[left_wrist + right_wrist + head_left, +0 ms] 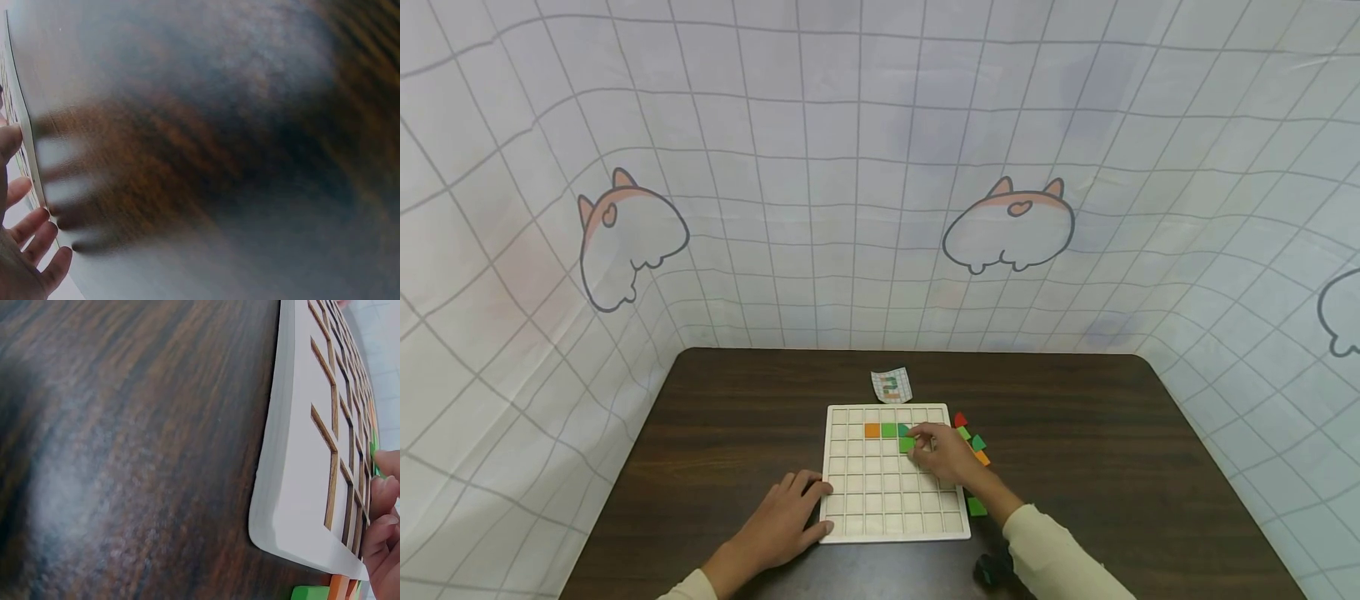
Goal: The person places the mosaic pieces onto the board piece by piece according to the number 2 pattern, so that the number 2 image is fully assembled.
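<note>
A white grid board lies on the dark table. In one of its upper rows sit an orange square tile, a green square tile and a partly covered teal tile. Just below the teal one, my right hand pinches another green square tile at its right side, over a grid cell. In the right wrist view, bent fingers meet a green edge at the board's far side. My left hand rests against the board's left edge, fingers spread and relaxed.
Along the board's right edge lie loose tiles, among them a red one, an orange one and a green one. Behind the board is a small printed card. A black object sits by the right sleeve.
</note>
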Demonstrator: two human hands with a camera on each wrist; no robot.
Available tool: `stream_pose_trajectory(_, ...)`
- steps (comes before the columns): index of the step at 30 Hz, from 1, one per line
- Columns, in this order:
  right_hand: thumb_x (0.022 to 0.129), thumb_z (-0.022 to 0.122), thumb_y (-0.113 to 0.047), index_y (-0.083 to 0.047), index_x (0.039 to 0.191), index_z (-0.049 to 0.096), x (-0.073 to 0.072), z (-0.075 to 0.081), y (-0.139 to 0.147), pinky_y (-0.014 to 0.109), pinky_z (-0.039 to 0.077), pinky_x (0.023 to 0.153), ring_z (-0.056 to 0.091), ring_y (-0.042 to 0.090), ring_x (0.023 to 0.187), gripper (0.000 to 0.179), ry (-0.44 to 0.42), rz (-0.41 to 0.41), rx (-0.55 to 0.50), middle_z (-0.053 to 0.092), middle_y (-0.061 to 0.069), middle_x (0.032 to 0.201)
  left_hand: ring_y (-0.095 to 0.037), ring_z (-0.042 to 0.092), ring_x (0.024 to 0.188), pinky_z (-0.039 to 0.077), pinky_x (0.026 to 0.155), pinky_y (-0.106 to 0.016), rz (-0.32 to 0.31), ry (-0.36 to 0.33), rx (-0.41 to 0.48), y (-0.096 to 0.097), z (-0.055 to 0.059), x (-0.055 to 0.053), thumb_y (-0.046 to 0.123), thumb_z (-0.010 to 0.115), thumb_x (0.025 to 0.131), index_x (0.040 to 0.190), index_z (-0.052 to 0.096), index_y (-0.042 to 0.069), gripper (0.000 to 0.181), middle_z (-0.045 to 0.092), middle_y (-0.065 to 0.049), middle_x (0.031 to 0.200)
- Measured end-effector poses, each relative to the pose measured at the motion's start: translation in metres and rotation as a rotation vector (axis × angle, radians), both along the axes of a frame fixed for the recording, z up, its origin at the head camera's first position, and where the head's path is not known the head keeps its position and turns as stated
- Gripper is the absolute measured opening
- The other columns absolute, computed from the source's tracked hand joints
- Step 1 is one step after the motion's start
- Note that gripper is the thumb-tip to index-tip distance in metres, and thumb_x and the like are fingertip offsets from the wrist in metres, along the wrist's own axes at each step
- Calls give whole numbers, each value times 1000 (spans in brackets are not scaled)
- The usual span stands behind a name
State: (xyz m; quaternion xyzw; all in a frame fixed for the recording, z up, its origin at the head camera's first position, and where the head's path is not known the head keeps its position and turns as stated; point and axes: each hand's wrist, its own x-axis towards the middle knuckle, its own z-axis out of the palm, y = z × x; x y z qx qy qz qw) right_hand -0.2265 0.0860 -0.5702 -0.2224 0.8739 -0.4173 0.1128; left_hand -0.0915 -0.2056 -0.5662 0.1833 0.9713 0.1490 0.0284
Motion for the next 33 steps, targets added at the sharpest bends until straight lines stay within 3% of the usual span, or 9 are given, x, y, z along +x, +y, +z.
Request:
stream_pose_trajectory(7,91,73,-13,-7,121,69,0,-1,0,27,41,67,51,13,74,31,5,6,21,62,-2,89,-24,52,115,46,92,-50,0,-6,4,0,-2,0,43,68,95,129,58,19,43,53,-5,133)
stream_pose_trajectory(33,92,71,-16,-7,114,72,-2,-1,-1,31,44,73,54,13,81,23,16,4,16,63,-2,90,-25,52,116,46,91,-51,-5,-8,16,0,1,1,42,68,95,129,58,19,43,52,-6,134)
